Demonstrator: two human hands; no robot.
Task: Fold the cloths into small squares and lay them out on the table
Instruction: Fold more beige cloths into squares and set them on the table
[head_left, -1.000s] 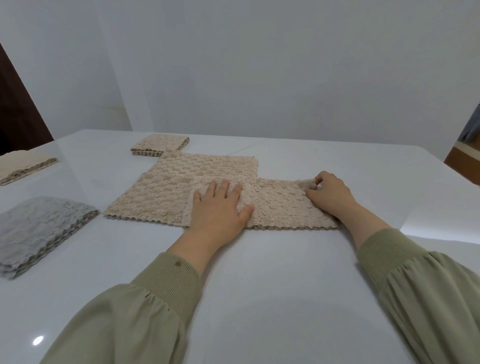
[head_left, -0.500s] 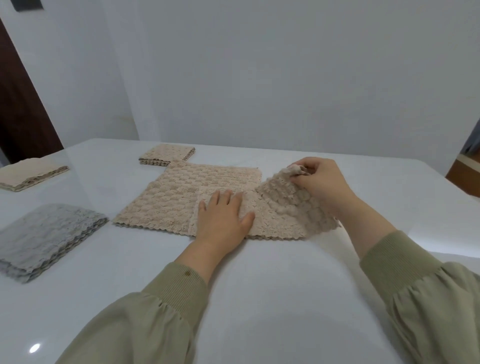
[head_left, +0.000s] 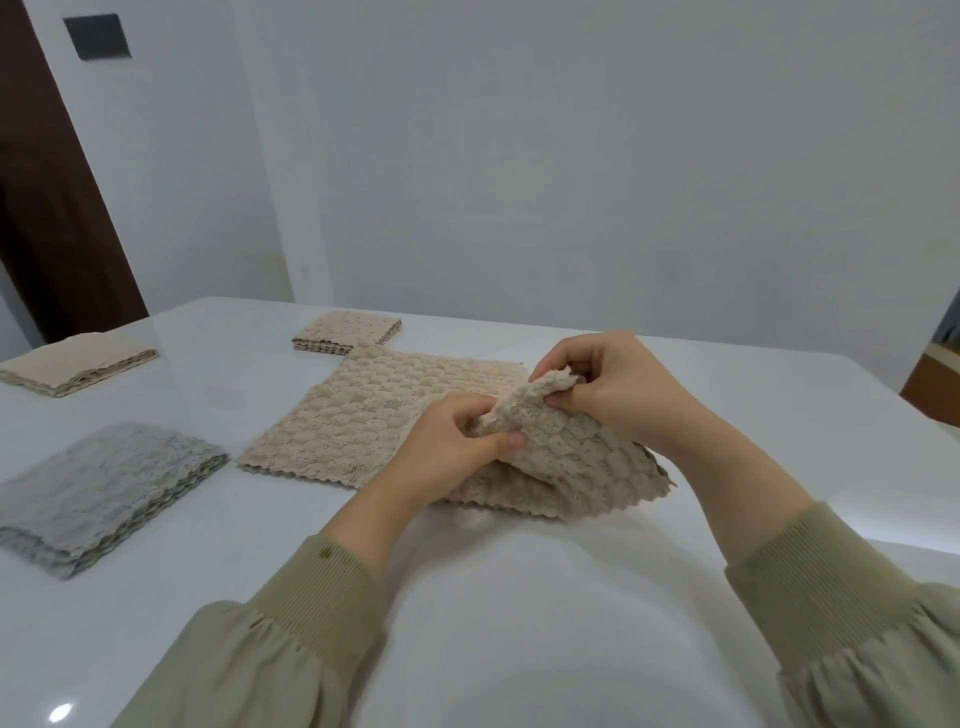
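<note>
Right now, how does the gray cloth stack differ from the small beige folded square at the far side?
The gray cloth stack is gray; the beige folded square is beige. The gray stack lies near the left table edge and looks larger; the beige square lies farther back, touching the corner of the flat beige cloth. Both lie flat on the white table, layered with scalloped edges, and neither hand touches them.

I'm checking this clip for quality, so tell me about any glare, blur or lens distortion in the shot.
Head view: glare spot on the glossy table at lower left, bright patch at its right edge; wide-angle lens tilts the dark door frame; both sleeves soft, folded cloth sharp.
</note>
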